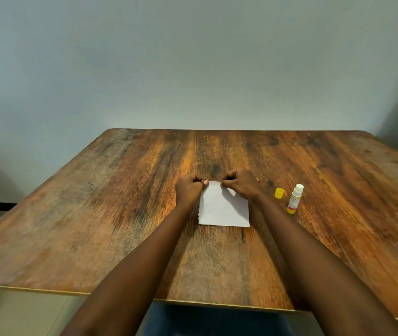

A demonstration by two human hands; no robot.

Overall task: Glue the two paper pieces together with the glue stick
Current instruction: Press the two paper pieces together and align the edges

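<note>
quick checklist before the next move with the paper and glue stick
1. Both hands on paper: left hand and right hand pinch the far corners of the paper: ok.
2. Paper lying on the table: ok.
3. Two pieces lined up: only one sheet shows: cannot tell.
4. Glue stick upright, within reach: ok.
5. Cap back on: not ok, it stands beside the stick.
6. Glue applied: cannot tell.

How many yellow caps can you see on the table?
1. The loose yellow cap stands on the table, between the right hand and the uncapped glue stick. Nothing seems to hide another.
</note>
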